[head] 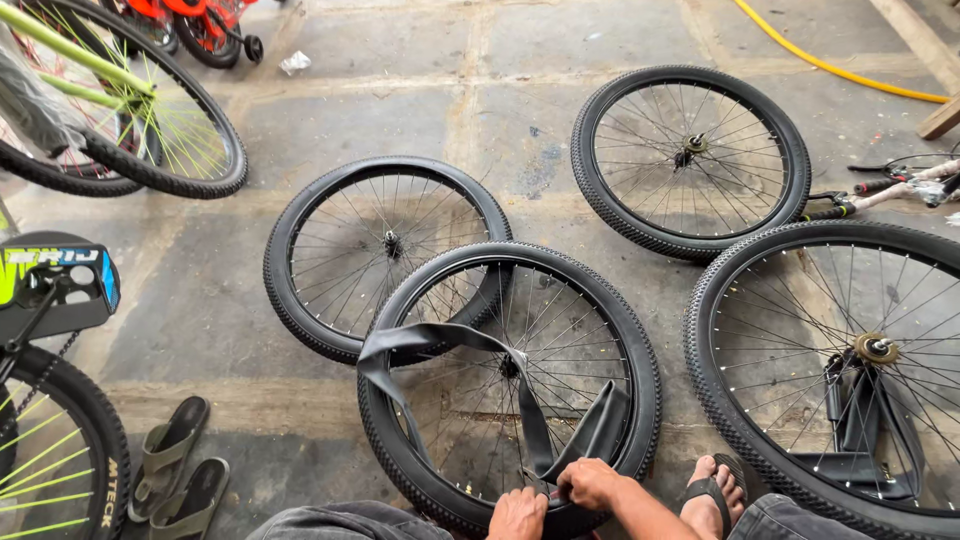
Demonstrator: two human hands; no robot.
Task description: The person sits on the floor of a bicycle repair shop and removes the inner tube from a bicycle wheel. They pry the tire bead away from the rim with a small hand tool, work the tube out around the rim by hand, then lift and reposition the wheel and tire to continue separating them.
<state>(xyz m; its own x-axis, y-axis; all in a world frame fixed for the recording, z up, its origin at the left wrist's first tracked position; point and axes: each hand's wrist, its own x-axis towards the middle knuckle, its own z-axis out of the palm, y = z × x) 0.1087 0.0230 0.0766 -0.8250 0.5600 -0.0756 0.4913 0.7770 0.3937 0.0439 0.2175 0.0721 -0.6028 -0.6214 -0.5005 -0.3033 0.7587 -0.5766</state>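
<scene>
A bicycle wheel (510, 385) with a knobby black tyre is seen lying flat on a concrete floor (400, 100), at lower centre of the frame. A limp black inner tube (440, 345) is draped across its spokes, partly pulled out of the tyre. At the bottom edge, the left hand (517, 515) and right hand (590, 482) are pressed side by side on the near rim, where the tube meets the tyre. The fingers of both hands are curled down and closed on the tube and tyre edge; how firmly it is gripped cannot be told.

The step is judged best done by working the tube a little at a time along the rim, with the rubber kept untwisted and unpinched under the tyre edge.

Three more wheels are laid nearby: one (385, 250) just behind and overlapped, one (690, 160) at upper right, one (850, 365) at right. Sandals (180, 470) are seen at lower left.
</scene>
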